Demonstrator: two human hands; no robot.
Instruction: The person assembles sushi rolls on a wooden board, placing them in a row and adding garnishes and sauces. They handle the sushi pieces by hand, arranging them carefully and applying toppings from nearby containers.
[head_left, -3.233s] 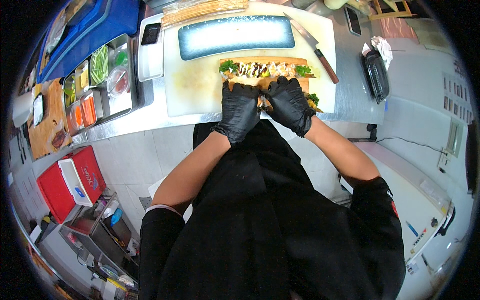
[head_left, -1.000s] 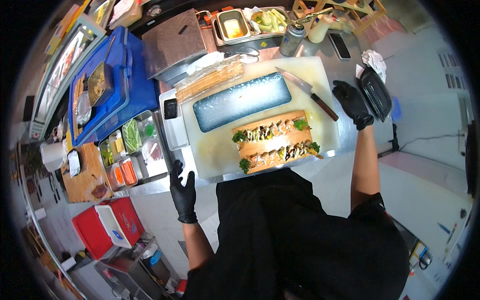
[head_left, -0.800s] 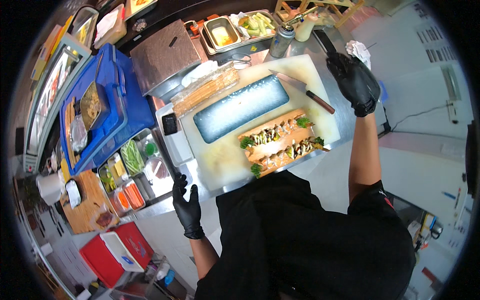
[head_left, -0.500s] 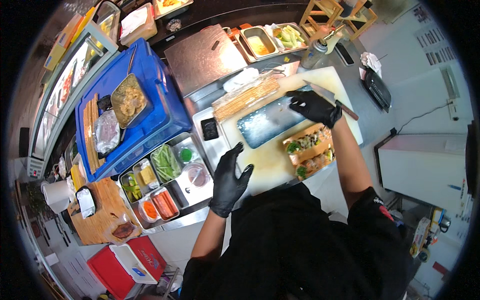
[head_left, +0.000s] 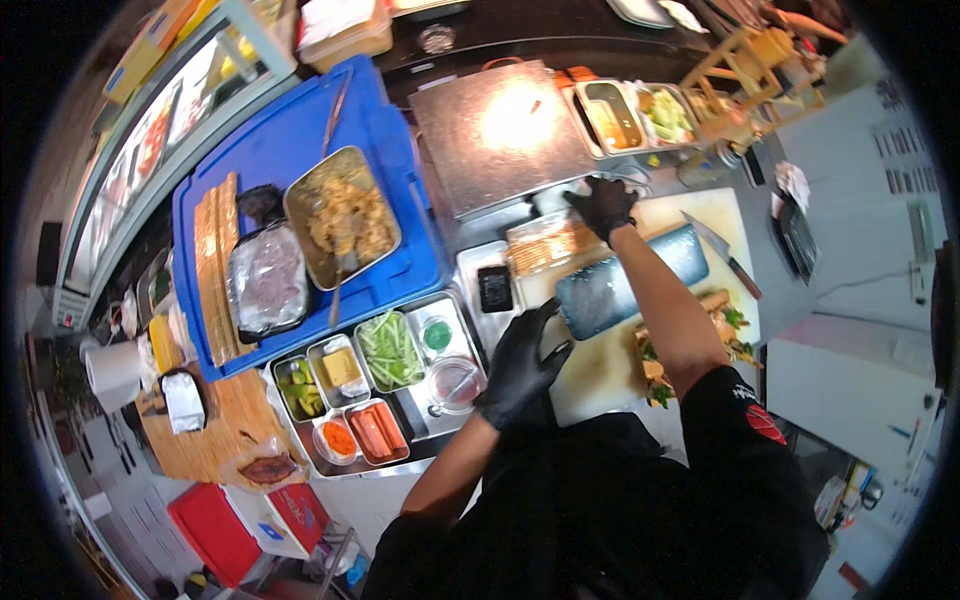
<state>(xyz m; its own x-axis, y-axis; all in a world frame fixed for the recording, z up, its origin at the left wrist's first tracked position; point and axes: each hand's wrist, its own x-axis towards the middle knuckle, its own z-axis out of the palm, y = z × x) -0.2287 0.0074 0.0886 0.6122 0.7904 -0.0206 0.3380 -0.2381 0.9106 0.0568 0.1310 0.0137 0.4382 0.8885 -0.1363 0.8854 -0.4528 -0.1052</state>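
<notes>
Looks mostly built already: the filled roll (head_left: 700, 335) lies on the white cutting board (head_left: 610, 365) on the desk, partly hidden under the right forearm. The right hand (head_left: 603, 205) reaches to the bamboo mat (head_left: 545, 250), can't tell its grip. The left hand (head_left: 520, 360) hovers open near the topping tubs (head_left: 400, 350). Cutting and plating on the dark plate (head_left: 625, 280) seem left.

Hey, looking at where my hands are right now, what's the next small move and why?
Probably close the right hand on the bamboo rolling mat. That hand is already at the mat's far edge, fingers spread and holding nothing. The cut roll lies on the white cutting board near the dark rectangular plate, while the left hand hovers open by the board's left edge.
</notes>
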